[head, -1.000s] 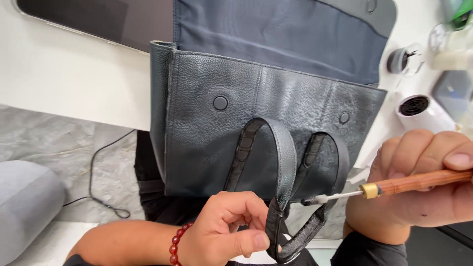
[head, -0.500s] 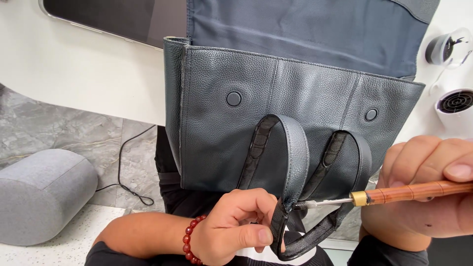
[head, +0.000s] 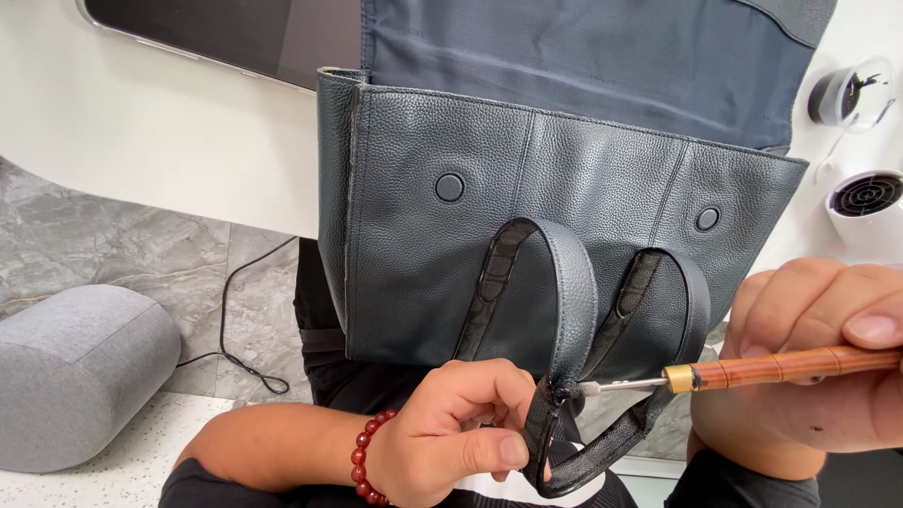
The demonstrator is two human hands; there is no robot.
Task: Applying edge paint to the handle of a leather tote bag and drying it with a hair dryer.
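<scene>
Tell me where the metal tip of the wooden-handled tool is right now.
In the head view, lower centre-right: the tool's metal tip meets the dark strap of the leather bag, just right of the left hand and left of the right hand.

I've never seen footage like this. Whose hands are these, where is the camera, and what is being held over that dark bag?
There is no machine here: a person wears a camera on the head, so you look down at their own two hands. The left hand, with a red bead bracelet on the wrist, pinches a strap of the dark blue leather bag. The right hand grips a wooden-handled tool; its thin metal tip touches the strap near the left fingers. The bag hangs over the edge of a white table, its flap open. On the floor are a grey cushion and a black cable.
</scene>
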